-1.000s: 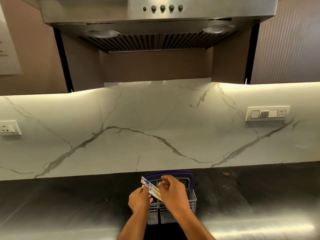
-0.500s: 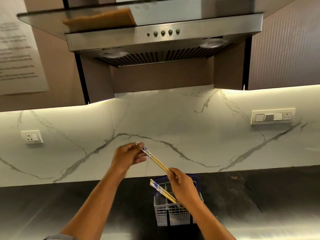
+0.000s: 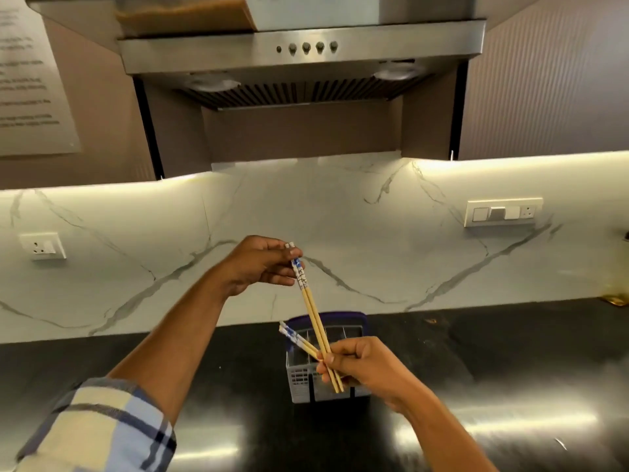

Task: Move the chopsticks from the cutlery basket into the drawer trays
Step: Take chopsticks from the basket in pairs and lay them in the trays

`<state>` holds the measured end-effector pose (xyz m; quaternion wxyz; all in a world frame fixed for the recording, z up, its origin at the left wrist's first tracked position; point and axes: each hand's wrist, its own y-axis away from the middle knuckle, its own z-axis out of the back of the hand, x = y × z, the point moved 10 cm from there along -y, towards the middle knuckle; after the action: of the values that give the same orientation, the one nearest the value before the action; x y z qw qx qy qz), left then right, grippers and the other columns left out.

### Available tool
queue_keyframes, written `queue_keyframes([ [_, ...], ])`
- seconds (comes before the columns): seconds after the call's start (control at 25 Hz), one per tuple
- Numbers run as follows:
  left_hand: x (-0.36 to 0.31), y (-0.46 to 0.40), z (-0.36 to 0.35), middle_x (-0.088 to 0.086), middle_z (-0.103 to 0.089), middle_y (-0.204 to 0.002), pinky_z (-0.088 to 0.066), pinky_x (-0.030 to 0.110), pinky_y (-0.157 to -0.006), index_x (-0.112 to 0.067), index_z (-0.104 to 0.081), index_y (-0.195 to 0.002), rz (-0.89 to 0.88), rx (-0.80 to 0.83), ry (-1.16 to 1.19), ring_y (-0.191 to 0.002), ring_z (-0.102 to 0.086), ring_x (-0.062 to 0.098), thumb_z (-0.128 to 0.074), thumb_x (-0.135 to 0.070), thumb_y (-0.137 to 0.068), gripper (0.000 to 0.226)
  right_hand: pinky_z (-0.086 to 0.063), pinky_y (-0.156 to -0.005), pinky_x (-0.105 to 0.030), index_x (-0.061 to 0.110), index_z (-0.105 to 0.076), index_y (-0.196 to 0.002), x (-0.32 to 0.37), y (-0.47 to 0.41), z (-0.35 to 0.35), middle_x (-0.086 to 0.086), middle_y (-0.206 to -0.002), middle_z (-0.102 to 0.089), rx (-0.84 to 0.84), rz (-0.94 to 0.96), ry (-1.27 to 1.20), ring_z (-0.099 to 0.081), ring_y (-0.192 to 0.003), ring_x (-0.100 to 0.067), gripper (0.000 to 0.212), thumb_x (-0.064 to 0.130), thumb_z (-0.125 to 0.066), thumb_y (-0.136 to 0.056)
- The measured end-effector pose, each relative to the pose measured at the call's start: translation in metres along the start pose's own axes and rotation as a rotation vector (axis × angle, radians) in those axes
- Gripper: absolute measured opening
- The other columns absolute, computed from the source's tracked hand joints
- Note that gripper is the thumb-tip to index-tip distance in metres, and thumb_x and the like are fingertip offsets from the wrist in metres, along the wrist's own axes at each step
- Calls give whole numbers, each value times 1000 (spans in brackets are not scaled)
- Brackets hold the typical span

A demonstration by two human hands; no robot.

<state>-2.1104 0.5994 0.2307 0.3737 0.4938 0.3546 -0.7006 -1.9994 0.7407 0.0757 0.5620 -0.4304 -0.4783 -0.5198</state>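
- The cutlery basket [image 3: 328, 386] stood on the dark counter [image 3: 510, 362], close to the marble backsplash [image 3: 340, 212], and served as the reference point for all positions below
- One pair of chopsticks [image 3: 315, 318] was held above the basket, clear of its rim, its long axis running from the patterned tops up and to the left of the basket down to the plain tips just in front of it
- The left hand [image 3: 260, 265] was above and left of the basket, fingers curled, pinching the patterned tops of that pair
- The right hand [image 3: 360, 366] was directly in front of the basket, at the level of its rim, fingers curled round the lower part of the same pair
- A second pair of chopsticks [image 3: 296, 340] lay in the right hand's grip as well, its patterned ends pointing up and left over the basket's left rim; whether its lower ends were still inside the basket could not be told
- Judgement: both pairs met in the right hand, the nearer to the basket, so gathering them parallel there appeared the likely step
- No drawer or tray was in view; the bundle had yet to be carried away from the basket
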Motion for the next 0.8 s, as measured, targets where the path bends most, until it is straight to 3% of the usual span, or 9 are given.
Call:
queue_keyframes([
  [0.2,63,11,-85,21,-76,-93,-64,31,-69,1,-71,-105,137,179,82,-72,-75,21,-70,-13,-89,22,-57,-90,-40,2,-74,-105,-37,34,28,-16,-95,-77,-129,-4,-145,-72,-88,-27,19,13,-63,-94],
  [0.4,152,41,-167,28,-73,-99,-63,33,-75,-2,-73,-103,296,349,106,-80,-70,26,-71,-17,-89,21,-59,-88,-37,3,-74,-105,-111,70,35,-16,-97,-77,-146,-194,-148,-74,-92,-27,21,16,-67,-90],
  [0.56,224,68,-200,23,-74,-105,-63,35,-74,3,-70,-111,429,416,136,-86,-73,28,-72,-17,-89,30,-59,-87,-39,5,-76,-100,-180,95,17,-15,-94,-77,-142,-358,-161,-74,-90,-27,18,17,-69,-90],
  [0.64,259,85,-213,24,-73,-107,-63,34,-72,4,-68,-113,509,434,146,-89,-73,30,-71,-16,-89,31,-60,-82,-34,4,-76,-100,-214,108,6,-14,-92,-78,-154,-408,-153,-74,-86,-23,17,16,-68,-91],
  [0.8,329,129,-230,23,-73,-108,-61,40,-83,2,-69,-113,644,458,107,-98,-72,35,-71,-15,-89,29,-60,-77,-27,4,-76,-99,-274,140,-24,-10,-89,-78,-108,-521,-161,-75,-84,-21,15,13,-64,-93],
])
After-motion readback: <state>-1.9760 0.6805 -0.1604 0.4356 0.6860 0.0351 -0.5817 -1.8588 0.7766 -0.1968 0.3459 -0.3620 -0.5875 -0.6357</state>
